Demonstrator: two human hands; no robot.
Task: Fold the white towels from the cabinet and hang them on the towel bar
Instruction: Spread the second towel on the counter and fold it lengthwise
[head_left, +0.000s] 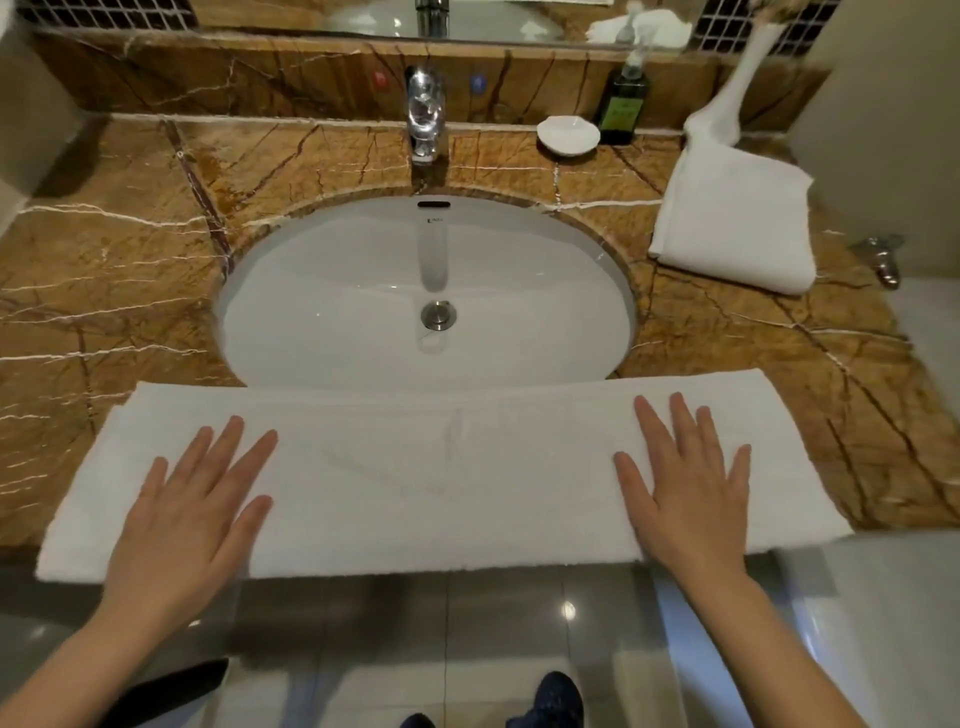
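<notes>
A long white towel (441, 478) lies folded into a wide band across the front of the brown marble worktop (130, 291). Its far edge reaches the near rim of the oval white sink (363, 291), and its near edge sits slightly past the worktop's front edge, above the grey tiled floor (389, 623). The person's left hand (192, 504) rests flat on the left part of the band and the right hand (685, 483) rests flat on the right part, the two well apart. The grip of each hand is apart: the fingers are straight and spread, palms down on the cloth, curled round nothing. A second white towel (732, 218), folded into a thick rectangle, lies on the worktop to the right of the sink, well apart from the band. A narrow white strip rises from its far corner toward the upper edge of the view, and where it ends cannot be told. Behind the sink stands a chrome tap (427, 114), with a small white dish (567, 136) and a dark pump bottle (623, 104) just beside each other to its right. A dark shoe (550, 696) shows on the floor below.
</notes>
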